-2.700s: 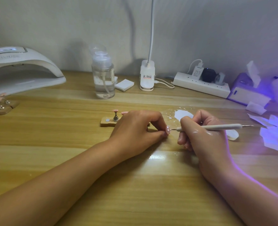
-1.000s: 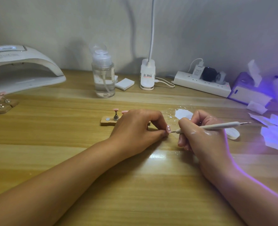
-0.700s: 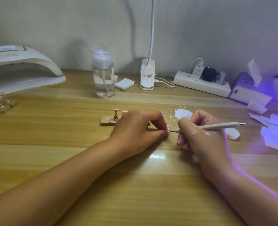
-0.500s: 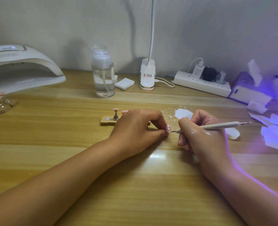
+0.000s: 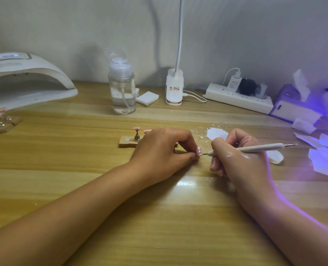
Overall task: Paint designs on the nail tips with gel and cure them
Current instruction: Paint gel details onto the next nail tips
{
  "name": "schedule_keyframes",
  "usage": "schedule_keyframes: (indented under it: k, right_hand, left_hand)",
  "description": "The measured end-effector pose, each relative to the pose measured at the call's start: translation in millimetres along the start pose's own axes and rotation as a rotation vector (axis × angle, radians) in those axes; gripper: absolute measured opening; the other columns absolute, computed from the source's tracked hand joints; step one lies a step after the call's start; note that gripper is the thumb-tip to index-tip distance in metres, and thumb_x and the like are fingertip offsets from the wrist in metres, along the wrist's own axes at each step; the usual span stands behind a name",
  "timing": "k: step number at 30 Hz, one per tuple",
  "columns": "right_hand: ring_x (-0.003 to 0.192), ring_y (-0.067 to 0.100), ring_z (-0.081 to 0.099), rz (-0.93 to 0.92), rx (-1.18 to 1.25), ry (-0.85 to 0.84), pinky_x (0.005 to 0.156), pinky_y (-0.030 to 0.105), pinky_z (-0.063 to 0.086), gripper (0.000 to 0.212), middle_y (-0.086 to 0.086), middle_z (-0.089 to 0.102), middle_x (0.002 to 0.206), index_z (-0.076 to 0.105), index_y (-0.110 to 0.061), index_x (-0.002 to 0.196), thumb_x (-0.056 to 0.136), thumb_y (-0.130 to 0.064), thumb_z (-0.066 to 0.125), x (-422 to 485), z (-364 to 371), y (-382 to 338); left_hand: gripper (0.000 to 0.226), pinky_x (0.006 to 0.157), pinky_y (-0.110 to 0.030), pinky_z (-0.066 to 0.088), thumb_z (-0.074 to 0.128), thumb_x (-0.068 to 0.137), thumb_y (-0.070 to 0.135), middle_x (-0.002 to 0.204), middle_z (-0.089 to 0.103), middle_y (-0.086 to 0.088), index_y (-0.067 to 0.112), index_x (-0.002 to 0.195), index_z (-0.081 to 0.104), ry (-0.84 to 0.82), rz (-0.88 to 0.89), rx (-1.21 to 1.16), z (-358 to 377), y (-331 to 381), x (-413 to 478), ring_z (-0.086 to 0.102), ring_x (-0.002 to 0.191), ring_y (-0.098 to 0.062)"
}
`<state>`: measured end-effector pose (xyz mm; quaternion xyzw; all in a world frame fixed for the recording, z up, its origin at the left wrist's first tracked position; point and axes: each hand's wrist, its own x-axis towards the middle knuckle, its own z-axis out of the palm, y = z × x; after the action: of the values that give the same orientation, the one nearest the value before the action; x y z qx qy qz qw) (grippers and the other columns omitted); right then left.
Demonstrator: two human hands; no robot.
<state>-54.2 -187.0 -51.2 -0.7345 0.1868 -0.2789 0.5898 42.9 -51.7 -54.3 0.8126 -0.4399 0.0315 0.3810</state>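
The left hand pinched a pink nail tip; the right hand gripped a pen pointed at it. Light and slippery, the tip seemed best held by its edges.

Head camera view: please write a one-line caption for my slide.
Left hand pinches a pink nail tip; right hand holds a dotting pen at it.

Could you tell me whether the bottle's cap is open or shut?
Open: the clear cap stands flipped up above the bottle and its white pump.
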Motion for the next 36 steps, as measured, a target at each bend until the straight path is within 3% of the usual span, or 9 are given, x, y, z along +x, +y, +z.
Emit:
schedule_keyframes:
  k: [14,29,36]
  right_hand:
    - [0.042,0.018,0.042,-0.004,-0.001,0.003,0.038,0.025,0.034,0.019,0.011,0.058,0.045,0.046,-0.021,0.049,0.064,-0.02,0.057,-0.4,0.7,-0.3]
    - [0.034,0.01,0.037,-0.005,0.091,0.022,0.035,0.017,0.03,0.022,0.009,0.054,0.042,0.045,-0.023,0.047,0.065,-0.019,0.057,0.4,-0.2,-1.4]
    - [0.035,0.004,0.037,-0.155,0.244,0.132,0.038,0.012,0.03,0.032,-0.005,0.048,0.042,0.049,-0.028,0.067,0.09,-0.035,0.07,-3.0,-3.2,-3.8]
  left_hand:
    - [0.007,0.062,-0.02,0.037,0.077,0.079,0.031,0.08,0.07,0.023,0.034,0.078,0.071,0.002,-0.016,-0.005,0.2,-0.1,0.5,0.051,0.066,0.016]
    - [0.009,0.062,-0.017,0.035,0.077,0.079,0.03,0.079,0.069,0.026,0.036,0.078,0.071,0.004,-0.007,0.008,0.5,-1.2,0.6,0.051,0.066,0.016]
    - [0.008,0.06,-0.021,0.035,0.073,0.082,0.034,0.081,0.066,0.032,0.039,0.082,0.067,0.048,0.06,-0.017,3.3,-2.3,-1.1,0.052,0.062,0.011]
